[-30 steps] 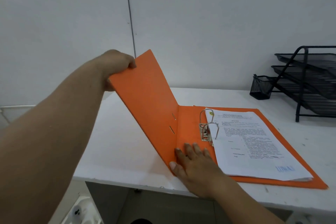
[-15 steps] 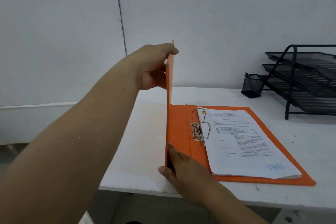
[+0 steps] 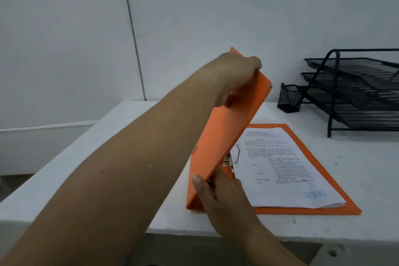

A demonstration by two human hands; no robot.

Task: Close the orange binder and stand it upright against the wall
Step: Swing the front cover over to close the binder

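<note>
Orange binder (image 3: pixel 224 136), centre of the frame, lies half closed on the white surface (image 3: pixel 356 168). Your left hand (image 3: pixel 235 77) is clamped on the raised cover's top edge, tilted over the papers (image 3: pixel 287 168); your right hand (image 3: pixel 218 192) pinches the spine's near corner. Closing is in hand; next, lower the cover over the ring mechanism (image 3: pixel 234 155), then stand it against the wall (image 3: pixel 216 17)

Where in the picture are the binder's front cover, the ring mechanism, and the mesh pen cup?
front cover (image 3: pixel 226 136), head view, outer orange face.
ring mechanism (image 3: pixel 237 153), head view, metal arch.
mesh pen cup (image 3: pixel 289 99), head view, front wall.
</note>
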